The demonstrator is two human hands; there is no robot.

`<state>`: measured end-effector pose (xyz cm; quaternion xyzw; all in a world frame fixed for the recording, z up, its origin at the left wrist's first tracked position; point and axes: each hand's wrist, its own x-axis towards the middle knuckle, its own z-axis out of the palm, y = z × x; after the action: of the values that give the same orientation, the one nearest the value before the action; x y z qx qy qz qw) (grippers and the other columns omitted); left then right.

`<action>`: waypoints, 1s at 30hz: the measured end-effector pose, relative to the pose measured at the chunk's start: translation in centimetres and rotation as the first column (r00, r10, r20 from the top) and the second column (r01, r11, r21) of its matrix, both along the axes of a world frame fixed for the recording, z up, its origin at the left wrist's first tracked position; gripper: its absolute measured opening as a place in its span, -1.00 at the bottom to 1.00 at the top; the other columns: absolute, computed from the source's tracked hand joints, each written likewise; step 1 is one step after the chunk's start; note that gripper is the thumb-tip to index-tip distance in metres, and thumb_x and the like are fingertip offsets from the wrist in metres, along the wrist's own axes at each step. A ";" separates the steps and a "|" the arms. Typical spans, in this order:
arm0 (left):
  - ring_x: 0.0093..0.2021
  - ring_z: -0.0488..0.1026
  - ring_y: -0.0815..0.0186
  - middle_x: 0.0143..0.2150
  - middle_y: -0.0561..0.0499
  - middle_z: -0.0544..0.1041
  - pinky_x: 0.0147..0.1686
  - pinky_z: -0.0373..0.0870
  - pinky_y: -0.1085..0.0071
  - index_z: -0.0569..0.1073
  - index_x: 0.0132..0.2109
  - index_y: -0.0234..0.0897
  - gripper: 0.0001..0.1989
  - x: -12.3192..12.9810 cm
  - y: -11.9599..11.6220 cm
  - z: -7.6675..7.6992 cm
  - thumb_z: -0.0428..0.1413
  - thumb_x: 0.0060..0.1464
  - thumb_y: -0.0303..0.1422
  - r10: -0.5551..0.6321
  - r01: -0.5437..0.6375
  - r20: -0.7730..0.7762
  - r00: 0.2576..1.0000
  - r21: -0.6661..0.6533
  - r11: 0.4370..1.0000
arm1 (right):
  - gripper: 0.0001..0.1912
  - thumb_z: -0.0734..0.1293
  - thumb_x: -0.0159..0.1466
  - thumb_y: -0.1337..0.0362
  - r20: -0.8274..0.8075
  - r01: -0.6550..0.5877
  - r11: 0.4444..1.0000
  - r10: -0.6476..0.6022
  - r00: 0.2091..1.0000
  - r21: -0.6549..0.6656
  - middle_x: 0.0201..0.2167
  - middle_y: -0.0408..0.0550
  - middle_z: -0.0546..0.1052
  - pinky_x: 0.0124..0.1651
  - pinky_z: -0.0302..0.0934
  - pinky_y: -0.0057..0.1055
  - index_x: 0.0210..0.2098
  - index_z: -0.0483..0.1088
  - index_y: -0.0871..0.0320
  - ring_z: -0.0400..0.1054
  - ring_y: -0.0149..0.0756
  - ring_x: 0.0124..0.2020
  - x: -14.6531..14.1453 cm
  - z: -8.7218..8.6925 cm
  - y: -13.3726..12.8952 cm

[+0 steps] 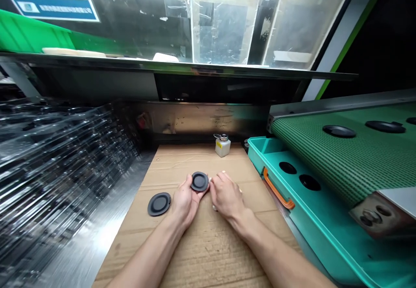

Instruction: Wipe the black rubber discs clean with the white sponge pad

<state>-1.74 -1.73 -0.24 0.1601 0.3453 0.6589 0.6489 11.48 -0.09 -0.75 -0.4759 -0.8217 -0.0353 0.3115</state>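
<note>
A round black disc (199, 181) with a raised rim is held in my left hand (186, 199), thumb at its left edge and fingers beneath. My right hand (226, 195) is closed just right of the disc, its fingertips at the disc's right edge; a small bit of something whitish shows between them, too small to name. Another black disc (159, 204) lies on the cardboard (214, 249) to the left of my left hand. Beyond my hands, a small whitish bottle (222, 146) with a dark cap and yellow label stands on the cardboard.
At the right, a teal bin (312, 223) with an orange handle holds black discs. Above it runs a green conveyor belt (328, 153) carrying more discs. Stacked clear plastic trays (58, 171) fill the left side. A metal shelf (182, 68) crosses behind, with a green bin (32, 32).
</note>
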 end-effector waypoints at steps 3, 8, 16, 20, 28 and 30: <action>-0.01 0.50 0.07 -0.01 -0.39 0.50 -0.08 0.50 0.13 0.40 -0.06 -0.50 -0.67 -1.2 0.2 0.6 -0.16 0.29 -0.35 -0.041 0.043 0.076 0.996 -0.034 0.998 | -0.79 0.14 0.36 0.32 -0.057 0.042 0.999 -0.041 0.998 0.011 -0.37 -0.04 0.39 -0.20 0.11 -0.37 -0.38 0.32 0.13 0.25 -0.25 -0.27 2.0 0.6 0.4; 0.08 0.44 0.03 0.10 -0.41 0.43 -0.04 0.49 0.13 0.35 0.07 -0.49 -0.61 -1.6 -0.2 1.2 -0.16 0.29 -0.31 -0.150 0.157 0.193 0.970 -0.019 0.987 | -0.76 0.13 0.37 0.31 -0.144 0.160 0.987 -0.154 0.978 0.031 -0.36 -0.01 0.40 -0.17 0.11 -0.35 -0.32 0.39 0.15 0.27 -0.23 -0.26 4.9 1.2 2.1; 0.07 0.45 0.04 0.12 -0.45 0.40 -0.13 0.51 0.31 0.37 0.07 -0.53 -0.60 -1.3 -0.7 1.7 -0.04 0.25 -0.28 -0.277 0.275 0.168 0.946 0.039 0.961 | -0.76 0.15 0.35 0.30 -0.110 0.226 0.974 -0.226 0.968 -0.013 -0.37 -0.02 0.41 -0.18 0.11 -0.37 -0.36 0.40 0.15 0.29 -0.24 -0.26 6.1 0.2 3.5; 0.03 0.47 0.09 0.10 -0.35 0.45 -0.09 0.48 0.34 0.39 0.07 -0.41 -0.60 -1.1 -1.1 1.8 0.16 0.12 -0.32 -0.200 0.199 -0.001 0.980 0.086 0.976 | -0.76 0.16 0.34 0.30 -0.051 0.259 0.966 -0.259 0.964 -0.019 -0.38 0.00 0.41 -0.22 0.09 -0.36 -0.36 0.42 0.15 0.30 -0.24 -0.28 6.4 0.0 3.7; 0.15 0.37 0.30 -0.01 -0.02 0.53 0.16 0.21 0.53 0.36 0.16 -0.11 -0.14 1.3 -2.9 2.8 0.28 -0.32 -0.78 0.153 -0.055 -0.293 0.944 0.316 0.947 | -0.79 0.21 0.29 0.32 0.101 0.313 0.950 -0.310 0.945 -0.018 -0.35 0.08 0.45 -0.23 0.07 -0.29 -0.35 0.48 0.14 0.28 -0.14 -0.24 7.3 -0.5 4.0; 0.16 0.36 0.30 -0.02 -0.01 0.54 0.16 0.20 0.54 0.37 0.16 -0.12 -0.14 1.3 -3.2 3.1 0.28 -0.33 -0.77 0.169 -0.051 -0.321 0.932 0.344 0.938 | -0.79 0.20 0.31 0.28 0.067 0.276 0.961 -0.276 0.959 0.017 -0.28 0.08 0.46 -0.18 0.07 -0.27 -0.28 0.49 0.12 0.26 -0.13 -0.20 6.7 0.2 3.4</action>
<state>-0.43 -4.94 2.88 0.3598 0.3473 0.7046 0.5034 18.23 3.30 -0.58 -0.5832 -0.7574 -0.0978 0.2768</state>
